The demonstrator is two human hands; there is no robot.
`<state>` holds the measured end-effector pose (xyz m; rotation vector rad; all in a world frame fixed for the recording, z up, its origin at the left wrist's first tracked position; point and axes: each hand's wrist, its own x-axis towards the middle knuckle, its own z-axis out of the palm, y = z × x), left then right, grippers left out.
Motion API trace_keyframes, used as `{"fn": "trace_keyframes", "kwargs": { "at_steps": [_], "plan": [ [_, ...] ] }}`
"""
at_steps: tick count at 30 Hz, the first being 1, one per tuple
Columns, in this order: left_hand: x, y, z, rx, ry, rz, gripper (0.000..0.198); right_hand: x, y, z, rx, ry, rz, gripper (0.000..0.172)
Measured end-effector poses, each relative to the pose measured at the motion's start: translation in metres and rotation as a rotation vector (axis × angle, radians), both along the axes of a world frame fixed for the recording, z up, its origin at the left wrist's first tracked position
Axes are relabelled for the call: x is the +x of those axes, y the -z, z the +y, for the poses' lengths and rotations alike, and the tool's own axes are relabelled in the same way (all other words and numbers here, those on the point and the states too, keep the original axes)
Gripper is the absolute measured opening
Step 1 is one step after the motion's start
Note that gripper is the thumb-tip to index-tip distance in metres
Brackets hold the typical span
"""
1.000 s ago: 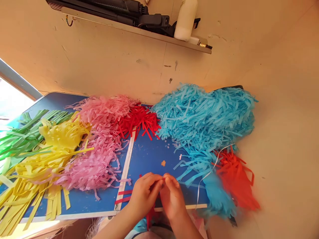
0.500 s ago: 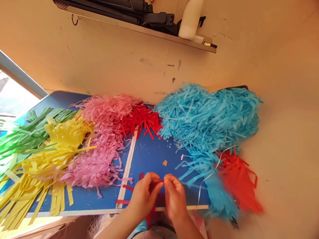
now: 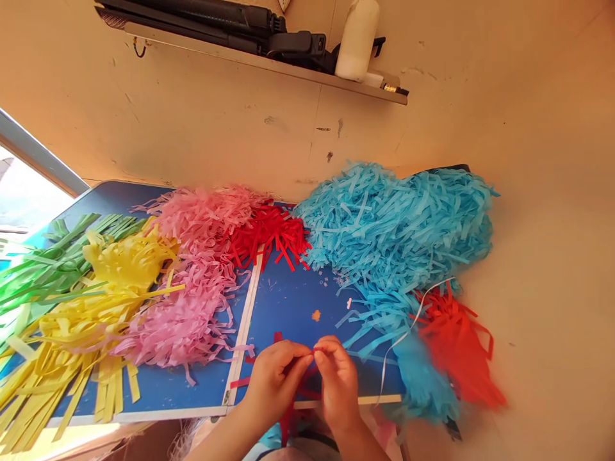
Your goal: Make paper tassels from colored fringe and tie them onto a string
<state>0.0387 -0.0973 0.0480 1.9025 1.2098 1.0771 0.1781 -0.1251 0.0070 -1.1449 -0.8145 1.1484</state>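
The crimson paper strips (image 3: 287, 419) are narrow and flat, pinched at one small spot between the left hand (image 3: 278, 378) and right hand (image 3: 337, 378). Loose ends jut leftward over the blue surface (image 3: 288, 294); others hang below its near edge. The middle is partly hidden.

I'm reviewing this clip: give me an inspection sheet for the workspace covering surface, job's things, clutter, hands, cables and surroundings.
Surface: blue table with a pale seam strip across it.
Job's things: red paper strip between the fingertips; green, yellow, pink, red and light-blue fringes around.
Clutter: small tan scrap and pale scrap.
Hands: left hand and right hand both pinch the red paper strip.
Cables: nothing seen; thin white strand beside the light-blue fringes, material unclear.
Surroundings: wall shelf holding black equipment and white bottle.
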Motion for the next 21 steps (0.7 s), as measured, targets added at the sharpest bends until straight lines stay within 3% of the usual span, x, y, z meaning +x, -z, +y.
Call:
{"fn": "trace_keyframes", "kwargs": {
  "at_steps": [8,12,15,18,21],
  "plan": [
    [-0.005,0.001,0.007,-0.004,0.094,-0.003,0.012,0.019,-0.012,0.005,0.023,-0.061,-0.203,0.016],
    [-0.003,-0.005,0.012,-0.018,0.202,-0.037,0.006,0.023,-0.014,0.004,0.099,-0.127,-0.237,0.015],
    [-0.004,-0.007,0.014,-0.05,0.202,0.009,0.008,0.028,-0.015,0.003,0.15,-0.11,-0.306,0.015],
    [-0.005,-0.005,0.014,0.039,0.135,0.041,0.004,0.031,-0.017,0.001,0.182,-0.069,-0.39,0.013],
    [-0.002,-0.002,0.01,0.233,0.081,0.016,0.011,0.029,-0.021,-0.001,0.166,-0.044,-0.445,0.01]
  ]
}}
